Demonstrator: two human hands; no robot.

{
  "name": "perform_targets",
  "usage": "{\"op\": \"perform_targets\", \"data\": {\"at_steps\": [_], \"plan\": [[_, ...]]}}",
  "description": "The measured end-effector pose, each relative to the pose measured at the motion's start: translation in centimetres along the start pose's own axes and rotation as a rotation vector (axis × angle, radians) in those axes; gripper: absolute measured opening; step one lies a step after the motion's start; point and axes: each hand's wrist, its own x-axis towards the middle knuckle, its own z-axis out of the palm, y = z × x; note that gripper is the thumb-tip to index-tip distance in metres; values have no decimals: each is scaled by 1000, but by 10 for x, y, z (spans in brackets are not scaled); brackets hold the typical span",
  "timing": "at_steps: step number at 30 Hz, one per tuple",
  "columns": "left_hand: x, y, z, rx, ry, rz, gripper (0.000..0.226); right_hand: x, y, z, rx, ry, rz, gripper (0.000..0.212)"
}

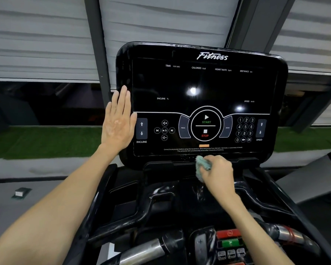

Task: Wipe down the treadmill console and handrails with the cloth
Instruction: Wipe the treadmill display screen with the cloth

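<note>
1. small box: far L, on grey floor, well apart from the machine. Not part of the job.
2. left hand: flat, fingers straight and together, thumb alongside. Palm against L edge of console, just beside the INCLINE arrows. Holds nothing; prob. bracing the panel.
3. left handrail: low L, chrome-sleeved grip on black bar, below L forearm. Nothing touching it.
4. console: black gloss panel, tilted back, screen dark w/ two light glares. START/STOP ring at ctr, number keys to R. Long axis runs L–R.
5. cloth: pale green, bunched. Sits at bottom lip of console, approx. mid-width, just under the small warning text. Pokes out of the fist on its L/upper side.
6. right hand: fingers curled tight round cloth, knuckles up, pressing it on the ledge where panel meets tray.
7. button pad: red and green keys, low ctr-R, between the rails.
8. right handrail: low R, chrome grip w/ red band, untouched.

Note: ledge runs L–R on both sides of the cloth, so the next stroke likely goes sideways along it. Both rails lie below, nearer the person; R rail is closer to the cloth hand.
</note>
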Motion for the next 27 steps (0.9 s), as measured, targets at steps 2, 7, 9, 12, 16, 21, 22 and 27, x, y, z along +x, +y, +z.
{"op": "perform_targets", "data": {"at_steps": [2, 7, 9, 12, 16, 21, 22, 27], "plan": [[0, -1, 0, 11, -7, 1, 59, 4, 13, -9, -28, 13, 37, 20], [0, 0, 0, 27, -7, 2, 59, 15, 43, -32, -70, 64, 85, 23], [0, 0, 1, 26, -8, 2, 59, 28, 46, -39, -77, 52, -6, 29], [0, -1, 1, 27, -13, -2, 59, 54, 45, -48, -80, -127, -174, 40], [0, -1, 1, 34, -11, -4, 59, 76, 39, -47, -265, -288, -356, 27], [0, -1, 2, 41, -7, -6, 59, 75, 19, -33, -298, -333, -495, 23], [0, 0, 2, 41, -5, -5, 59, 74, 12, -29, -303, -358, -500, 24], [0, 0, 2, 38, -2, -1, 59, 73, -31, -8, -229, -431, -525, 32]]}}
